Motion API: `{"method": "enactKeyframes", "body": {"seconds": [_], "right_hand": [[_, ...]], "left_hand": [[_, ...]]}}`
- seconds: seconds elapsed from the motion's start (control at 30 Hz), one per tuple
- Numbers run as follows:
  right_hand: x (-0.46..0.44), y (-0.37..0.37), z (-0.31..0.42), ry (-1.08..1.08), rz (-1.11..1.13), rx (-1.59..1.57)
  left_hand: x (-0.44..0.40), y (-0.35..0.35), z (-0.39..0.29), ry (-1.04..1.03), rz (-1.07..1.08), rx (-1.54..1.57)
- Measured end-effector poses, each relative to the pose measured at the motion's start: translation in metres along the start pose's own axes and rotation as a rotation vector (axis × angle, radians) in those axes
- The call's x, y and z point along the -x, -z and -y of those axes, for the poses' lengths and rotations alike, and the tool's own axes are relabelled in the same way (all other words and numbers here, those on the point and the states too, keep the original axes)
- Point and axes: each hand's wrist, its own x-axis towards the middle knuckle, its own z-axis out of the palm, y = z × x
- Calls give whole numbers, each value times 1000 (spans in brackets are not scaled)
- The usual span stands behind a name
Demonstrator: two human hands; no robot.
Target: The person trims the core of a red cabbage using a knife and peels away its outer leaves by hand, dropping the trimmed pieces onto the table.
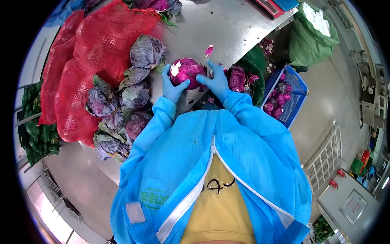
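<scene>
Above the counter's [191, 34] edge, the left hand [172, 89] cups a cabbage [187, 72], fingers curled round it; the right hand [218, 82], half open, touches its other side, any tool unclear. Trimming seems in hand; the next move calls for steady support.

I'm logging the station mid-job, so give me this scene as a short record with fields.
Left hand: blue-gloved, cupping a bright purple cabbage
Right hand: blue-gloved, thumb at the same cabbage; whether it grips a tool is unclear
Left side: duller cabbages, red mesh sacks
Right side: blue basket with purple cabbages
Surface: metal table, purple scrap
</scene>
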Motion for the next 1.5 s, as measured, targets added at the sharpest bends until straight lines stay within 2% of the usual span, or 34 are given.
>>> {"method": "enactKeyframes", "body": {"seconds": [0.03, 0.1, 0.13, 0.2, 0.27, 0.37, 0.43, 0.47, 0.57, 0.63, 0.7, 0.83, 0.87, 1.0, 1.1, 1.17, 1.2, 1.3, 1.33, 1.37, 1.43, 1.5], "right_hand": [[8, -3, 1, -2, 129, -130], [20, -12, 4, 151, 65, 38], [20, -12, 6, 151, 71, 36], [14, -7, 6, -45, 85, -156], [6, -4, -6, -82, 68, -147], [2, -1, 3, -196, 92, -86], [5, -13, 13, 103, -99, -151], [4, -13, 14, 193, -53, 65], [1, -12, 12, 117, 41, 24], [1, -9, 13, 136, -1, -8], [1, -4, 14, 75, 64, 167], [9, -11, 19, 273, -13, 242], [8, -12, 15, 207, 37, 175], [4, -14, -1, 237, 0, -1], [4, -10, 0, 211, 5, 68], [4, -10, 1, 245, 6, 283], [0, -8, 1, 382, -45, 329], [-12, -11, -11, 474, -159, 322], [-17, -8, -5, 402, -258, 308], [-23, -4, -3, 404, -252, 309], [-37, 8, -8, 122, -409, 206], [-56, 24, -18, 23, -330, 314]], "left_hand": [[2, -1, 2, -4, -5, -1], [12, -12, 0, 198, -194, 171], [11, -20, -6, 231, -258, 133], [6, -20, -12, 274, -273, 143], [-2, -15, -4, 336, -279, 114], [-5, -16, -12, 296, -225, 89], [-3, -21, -21, 287, -230, 70], [-2, -24, -23, 279, -234, 51], [-4, -22, -17, 296, -239, 128], [-5, -21, -18, 293, -237, 112], [-2, -20, -18, 295, -237, 92], [-4, -20, -8, 266, -258, 146], [-5, -19, -3, 258, -257, 172], [-6, -23, -14, 251, -278, 20], [-5, -28, -22, 276, -287, 64], [-4, -27, -15, 250, -352, 43], [-3, -26, -10, 250, -351, 44], [2, -22, -11, 232, -335, 47], [5, -24, -35, 408, -359, 228], [6, -25, -47, 582, -382, 414], [2, -10, -15, 595, -382, 436], [-1, 8, -1, 673, -8, 744]]}}
